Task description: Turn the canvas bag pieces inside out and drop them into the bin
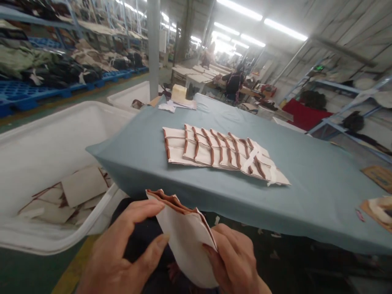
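A white fabric piece with brown folded edges (183,237) is held up in front of the table's near edge. My right hand (235,257) grips its right side between thumb and fingers. At its left side is my left hand (125,245), thumb and index finger spread apart, the fingertips at the piece's upper left and left edge. On the blue-green table cover (137,151), several similar white pieces with brown edges (203,153) lie in an overlapping row, with white strips (252,159) on the right end.
A white bin (61,241) holding flat white pieces (84,185) stands at the left. A yellowish block (179,93) and papers lie at the table's far end. Cardboard (378,177) is at the right. A person (235,83) is in the background, beyond a metal post (153,49).
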Available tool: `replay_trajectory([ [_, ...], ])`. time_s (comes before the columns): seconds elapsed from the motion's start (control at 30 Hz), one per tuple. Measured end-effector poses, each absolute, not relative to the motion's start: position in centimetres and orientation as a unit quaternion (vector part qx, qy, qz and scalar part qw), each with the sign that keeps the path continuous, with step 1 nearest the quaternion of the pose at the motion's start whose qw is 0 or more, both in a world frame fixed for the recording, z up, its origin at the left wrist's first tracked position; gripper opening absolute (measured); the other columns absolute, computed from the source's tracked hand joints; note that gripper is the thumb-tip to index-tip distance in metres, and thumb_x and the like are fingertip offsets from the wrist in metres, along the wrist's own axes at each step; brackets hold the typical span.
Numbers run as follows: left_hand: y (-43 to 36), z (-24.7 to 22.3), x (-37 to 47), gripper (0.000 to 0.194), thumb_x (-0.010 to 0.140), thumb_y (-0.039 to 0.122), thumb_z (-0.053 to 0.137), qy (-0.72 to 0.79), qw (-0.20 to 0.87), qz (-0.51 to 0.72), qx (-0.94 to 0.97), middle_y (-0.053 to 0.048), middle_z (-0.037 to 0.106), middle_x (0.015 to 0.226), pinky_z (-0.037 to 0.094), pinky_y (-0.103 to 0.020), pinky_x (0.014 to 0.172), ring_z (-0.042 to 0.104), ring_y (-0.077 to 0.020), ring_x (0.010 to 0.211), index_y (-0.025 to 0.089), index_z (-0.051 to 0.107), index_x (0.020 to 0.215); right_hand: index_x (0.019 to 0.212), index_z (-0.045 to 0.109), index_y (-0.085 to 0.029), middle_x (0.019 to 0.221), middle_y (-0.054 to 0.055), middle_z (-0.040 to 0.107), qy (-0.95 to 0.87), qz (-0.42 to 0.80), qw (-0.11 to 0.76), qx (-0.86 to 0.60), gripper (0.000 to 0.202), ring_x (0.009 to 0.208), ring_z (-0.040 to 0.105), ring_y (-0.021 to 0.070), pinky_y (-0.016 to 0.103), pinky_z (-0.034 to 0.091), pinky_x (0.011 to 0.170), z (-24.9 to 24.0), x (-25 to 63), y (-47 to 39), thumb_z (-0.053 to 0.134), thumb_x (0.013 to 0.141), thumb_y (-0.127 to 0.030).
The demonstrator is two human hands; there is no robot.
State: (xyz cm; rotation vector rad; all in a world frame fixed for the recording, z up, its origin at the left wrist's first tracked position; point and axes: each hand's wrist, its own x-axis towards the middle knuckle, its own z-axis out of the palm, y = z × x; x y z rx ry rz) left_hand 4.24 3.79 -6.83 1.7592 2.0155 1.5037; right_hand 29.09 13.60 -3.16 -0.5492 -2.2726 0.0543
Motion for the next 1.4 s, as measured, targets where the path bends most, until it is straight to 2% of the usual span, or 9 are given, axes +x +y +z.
replay_trajectory([
  [0.13,6.0,-5.9,5.7,0.018,0.111,0.028,0.064,0.572,-0.006,0.491,0.657,-0.001,0.081,0.122,0.058,-0.022,0.116,0.08,-0.0155,0.117,0.028,0.068,0.128,0.115,0.063,-0.02,0.069,0.0,0.071,-0.914,0.006,0.354,-0.197,0.025,0.052,0.062,0.0128,0.025,0.046,0.055,-3.3,29.2,13.6,0.041,0.125,-0.022],
  [0.33,6.4,-5.4,6.2,0.023,0.102,0.008,0.065,0.526,0.055,0.522,0.669,0.003,0.076,0.107,0.055,-0.022,0.108,0.074,-0.0137,0.108,0.028,0.066,0.114,0.116,0.065,-0.019,0.074,0.002,0.075,-0.92,-0.006,0.335,-0.204,0.023,0.057,0.067,0.0138,0.026,0.05,0.059,-3.5,29.6,13.8,0.043,0.124,-0.021],
  [0.43,5.7,-5.3,6.3,0.018,0.102,0.01,0.061,0.532,0.146,0.512,0.659,0.004,0.075,0.098,0.056,-0.024,0.093,0.073,-0.0147,0.094,0.028,0.064,0.102,0.113,0.066,-0.019,0.074,0.002,0.074,-0.921,-0.015,0.326,-0.215,0.024,0.057,0.066,0.0149,0.028,0.048,0.058,-4.1,29.4,14.0,0.044,0.124,-0.022],
  [0.6,5.9,-4.7,5.5,0.018,0.106,0.031,0.056,0.595,0.337,0.419,0.597,0.001,0.081,0.097,0.056,-0.027,0.077,0.075,-0.019,0.085,0.025,0.074,0.105,0.102,0.071,-0.019,0.071,0.0,0.069,-0.935,0.028,0.284,-0.21,0.04,0.056,0.061,0.0148,0.03,0.043,0.055,-5.7,27.8,14.4,0.038,0.125,-0.023],
  [0.73,6.7,-4.5,5.1,0.026,0.105,0.033,0.053,0.585,0.415,0.4,0.571,0.002,0.078,0.085,0.054,-0.026,0.07,0.071,-0.0189,0.078,0.023,0.075,0.093,0.101,0.072,-0.02,0.077,0.0,0.069,-0.899,0.214,0.292,-0.247,0.033,0.061,0.06,0.0137,0.027,0.044,0.057,-5.6,26.7,13.9,0.053,0.12,-0.038],
  [0.9,6.8,-3.9,5.4,0.021,0.099,0.029,0.06,0.587,0.424,0.401,0.562,0.002,0.079,0.082,0.053,-0.025,0.067,0.071,-0.0182,0.074,0.022,0.075,0.088,0.086,0.06,-0.023,0.07,-0.006,0.058,-0.714,0.548,0.25,-0.357,0.04,0.06,0.05,0.0107,0.023,0.041,0.055,-3.6,25.0,13.8,0.074,0.102,-0.057],
  [1.17,6.8,-3.3,5.1,0.026,0.098,0.028,0.056,0.593,0.397,0.381,0.588,0.004,0.076,0.075,0.051,-0.025,0.066,0.069,-0.0172,0.069,0.023,0.076,0.082,0.087,0.055,-0.023,0.07,-0.008,0.05,-0.587,0.719,0.2,-0.315,0.059,0.059,0.04,0.0091,0.022,0.033,0.053,-5.1,24.4,14.8,0.079,0.096,-0.076],
  [1.27,6.9,-3.5,4.9,0.026,0.098,0.028,0.057,0.591,0.404,0.38,0.586,0.005,0.075,0.073,0.05,-0.024,0.064,0.068,-0.0162,0.067,0.024,0.076,0.081,0.091,0.056,-0.023,0.072,-0.008,0.051,-0.591,0.721,0.187,-0.309,0.053,0.06,0.043,0.0095,0.022,0.034,0.054,-5.2,24.7,14.7,0.077,0.1,-0.071],
  [1.4,7.1,-3.4,4.8,0.02,0.094,0.026,0.061,0.576,0.421,0.382,0.588,0.005,0.078,0.078,0.052,-0.024,0.069,0.069,-0.0169,0.072,0.024,0.078,0.084,0.093,0.056,-0.023,0.077,-0.006,0.056,-0.634,0.664,0.211,-0.336,0.033,0.065,0.047,0.0098,0.022,0.038,0.058,-4.6,24.7,14.1,0.074,0.103,-0.049],
])
